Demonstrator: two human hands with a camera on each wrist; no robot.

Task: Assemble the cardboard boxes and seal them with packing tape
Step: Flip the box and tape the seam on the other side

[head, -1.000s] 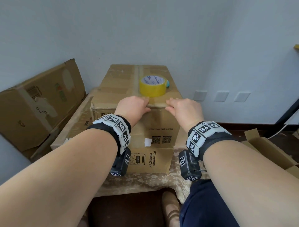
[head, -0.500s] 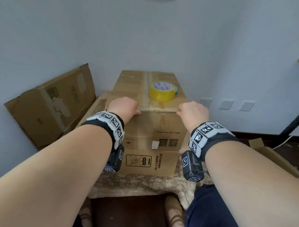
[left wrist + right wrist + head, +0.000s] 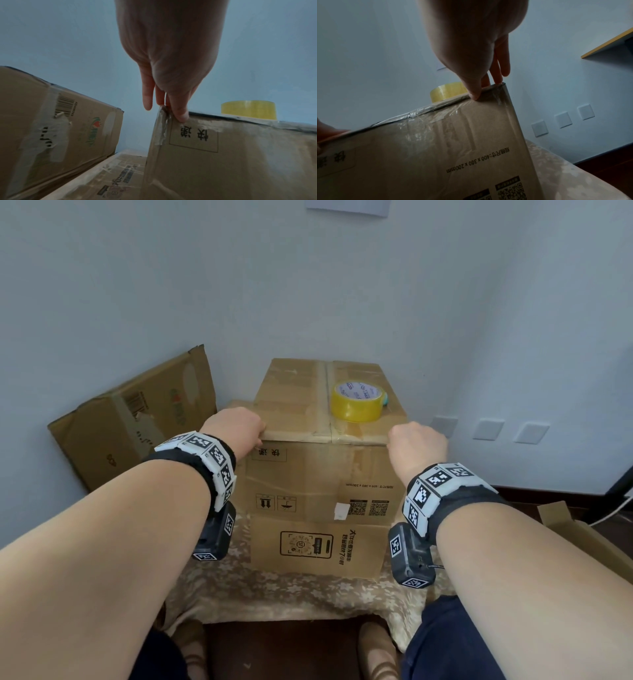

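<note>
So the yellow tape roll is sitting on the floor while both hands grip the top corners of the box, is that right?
Not quite. The tape roll sits on top of the box, near its right side, not on the floor; the head view shows it plainly. The rest holds: the left hand and right hand grip the box's near top corners.

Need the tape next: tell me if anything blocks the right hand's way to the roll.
Nothing visible does. The yellow tape roll sits in the open on the box top, just beyond the right hand, which grips the box's near right corner.
</note>
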